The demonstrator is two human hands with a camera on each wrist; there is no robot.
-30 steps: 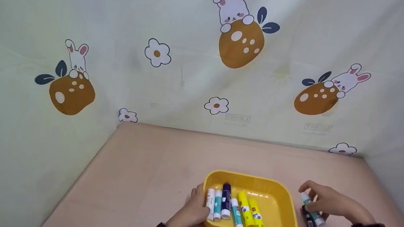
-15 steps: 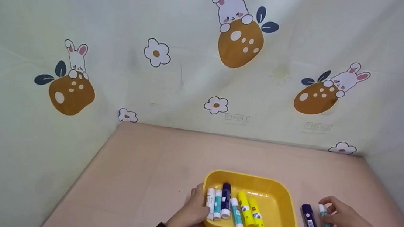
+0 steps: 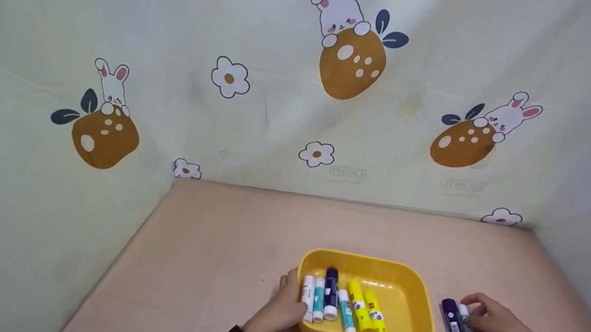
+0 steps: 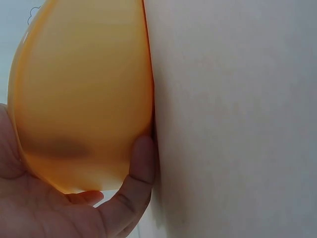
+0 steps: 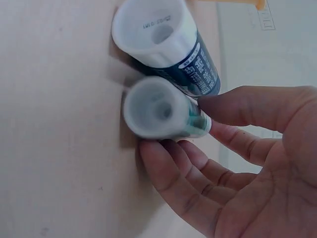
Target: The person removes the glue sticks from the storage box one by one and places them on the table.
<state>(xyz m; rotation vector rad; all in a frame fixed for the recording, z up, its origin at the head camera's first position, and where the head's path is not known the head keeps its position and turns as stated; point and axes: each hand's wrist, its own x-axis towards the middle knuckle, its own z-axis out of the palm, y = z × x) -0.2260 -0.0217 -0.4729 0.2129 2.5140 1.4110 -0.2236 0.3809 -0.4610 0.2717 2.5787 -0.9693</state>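
Your left hand (image 3: 282, 304) grips the yellow tray (image 3: 408, 320) by its left wall, fingers curled against the outside, while your right hand (image 3: 501, 322) pinches a teal-and-white stick (image 5: 158, 108) on the table (image 3: 222, 246), beyond the tray's right edge. A dark stick (image 3: 454, 326) lies just beside it, on the tray side. Inside, six sticks (image 3: 346, 304) leave floor showing toward the right wall; tabletop stretches behind the tray.

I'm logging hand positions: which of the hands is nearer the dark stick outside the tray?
The right hand: it is just beside the dark stick, holding the teal stick. The left hand is across the yellow tray, gripping its left wall.
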